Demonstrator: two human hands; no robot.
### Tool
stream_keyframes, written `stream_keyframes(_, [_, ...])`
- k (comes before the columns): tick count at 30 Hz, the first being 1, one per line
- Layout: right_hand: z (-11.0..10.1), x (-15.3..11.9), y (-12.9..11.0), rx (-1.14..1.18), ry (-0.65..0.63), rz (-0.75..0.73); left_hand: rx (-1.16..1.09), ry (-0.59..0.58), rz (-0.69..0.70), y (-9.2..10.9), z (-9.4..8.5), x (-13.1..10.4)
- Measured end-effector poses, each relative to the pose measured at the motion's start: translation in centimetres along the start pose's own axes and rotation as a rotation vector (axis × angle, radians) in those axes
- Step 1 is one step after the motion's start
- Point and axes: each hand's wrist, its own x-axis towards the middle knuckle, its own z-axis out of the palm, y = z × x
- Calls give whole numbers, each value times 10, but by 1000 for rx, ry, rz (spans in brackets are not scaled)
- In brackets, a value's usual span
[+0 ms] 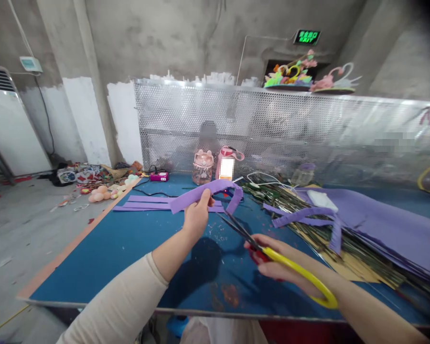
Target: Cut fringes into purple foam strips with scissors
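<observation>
Pinched between the thumb and fingers of my left hand is a purple strip, raised over the table, its far end curling down to the right. My right hand is closed on scissors with one yellow handle and dark blades, which are parted and point up and left, just below the strip's curled end. Flat purple strips lie on the table behind my left hand. More purple strips, some bent, rest on thin green stems at the right.
The blue table carries a pink bottle, a pink-lidded bottle and a magenta power box at the back. Large purple sheets lie at the right. Behind stands a perforated metal panel.
</observation>
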Motion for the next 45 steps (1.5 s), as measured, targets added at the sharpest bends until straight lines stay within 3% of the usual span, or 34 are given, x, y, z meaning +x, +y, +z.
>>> stream_keyframes(5, [-45, -26, 26, -551, 101, 220, -17, -18, -33, 0, -2, 3])
stream_keyframes(9, [-66, -21, 39, -671, 47, 284, -94, -45, -21, 3, -1, -1])
stream_keyframes(12, [-66, -15, 28, -639, 193, 209, -181, -94, -44, 6, 1, -3])
stream_keyframes(15, [-51, -18, 11, -513, 410, 143, -233, -129, -79, 9, 1, -5])
stream_keyframes(18, [-21, -33, 1, -324, 522, 95, -245, -141, -87, 9, 1, -6])
stream_keyframes(22, [21, -56, -6, 268, 597, 75, -250, -125, -115, 7, 2, -5])
stream_keyframes(24, [37, -60, -11, 658, 563, -53, -244, -123, -127, 6, 2, -5])
stream_keyframes(26, [46, -58, -17, 971, 415, -169, -243, -123, -133, 4, 2, -4])
stream_keyframes(29, [55, -50, -23, 1207, 315, -251, -242, -115, -130, 1, 1, -2])
stream_keyframes(39, [64, -46, -28, 1189, 323, -318, -238, -143, -110, 0, 1, -1])
stream_keyframes(42, [65, -47, -21, 1069, 301, -373, -235, -148, -106, 0, 1, -2])
stream_keyframes(45, [68, -49, -18, 787, 277, -386, -241, -148, -110, 1, 2, -3])
